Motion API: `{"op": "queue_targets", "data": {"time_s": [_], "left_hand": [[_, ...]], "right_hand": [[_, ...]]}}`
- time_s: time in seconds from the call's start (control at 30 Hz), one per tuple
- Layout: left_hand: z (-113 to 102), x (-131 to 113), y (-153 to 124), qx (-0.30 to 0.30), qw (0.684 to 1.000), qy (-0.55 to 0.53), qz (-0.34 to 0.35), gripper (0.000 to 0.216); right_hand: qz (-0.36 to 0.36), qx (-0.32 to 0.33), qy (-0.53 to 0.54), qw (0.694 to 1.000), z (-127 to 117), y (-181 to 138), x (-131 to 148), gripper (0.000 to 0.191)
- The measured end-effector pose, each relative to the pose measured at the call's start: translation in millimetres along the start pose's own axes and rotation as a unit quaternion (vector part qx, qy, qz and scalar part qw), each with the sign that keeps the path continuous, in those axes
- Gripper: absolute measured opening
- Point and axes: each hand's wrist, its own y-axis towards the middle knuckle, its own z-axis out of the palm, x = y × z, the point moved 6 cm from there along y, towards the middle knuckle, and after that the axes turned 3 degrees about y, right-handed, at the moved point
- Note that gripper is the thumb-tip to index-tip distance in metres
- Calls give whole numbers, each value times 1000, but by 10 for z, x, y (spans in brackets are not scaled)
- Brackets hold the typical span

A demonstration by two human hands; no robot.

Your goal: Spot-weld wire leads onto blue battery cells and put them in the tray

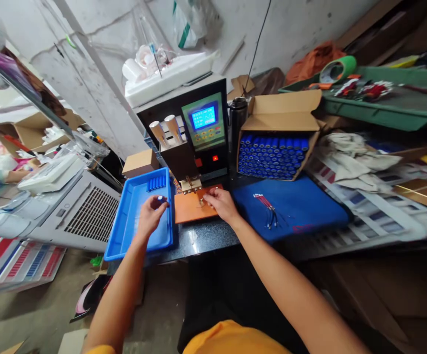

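Note:
My left hand (150, 216) is closed around a blue cylindrical battery cell (161, 198), one end of which shows at the fingertips, over the right side of a blue tray (125, 221). A short row of blue cells (156, 184) lies in that tray's far corner. My right hand (221, 202) is pinched at the edge of an orange board (187, 211); what its fingers hold is too small to make out. Just beyond the board stands a spot welder (178, 160) with a lit screen (205, 118) and electrode tips (190, 186) above the board.
An open cardboard box (283, 120) full of blue cells stands right of the welder. Red and black wires (267, 209) lie on a blue mat (309, 206). A green tray (383, 105) sits at the back right. Another person's arm (17, 174) shows at the far left.

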Motion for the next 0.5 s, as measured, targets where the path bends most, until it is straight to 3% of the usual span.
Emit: {"op": "queue_targets", "data": {"time_s": [0.13, 0.23, 0.33, 0.5], "left_hand": [[593, -271, -240, 40, 994, -98, 10, 28], [884, -375, -281, 36, 993, -112, 10, 26], [1028, -425, -282, 39, 992, -115, 14, 25], [1094, -385, -291, 30, 993, -115, 25, 28]], "right_hand": [[17, 10, 18, 1000, -12, -34, 18, 26], [28, 8, 40, 999, -18, -57, 19, 24], [28, 1, 48, 998, -16, -57, -1, 23], [22, -34, 58, 997, -17, -30, -30, 23]]}}
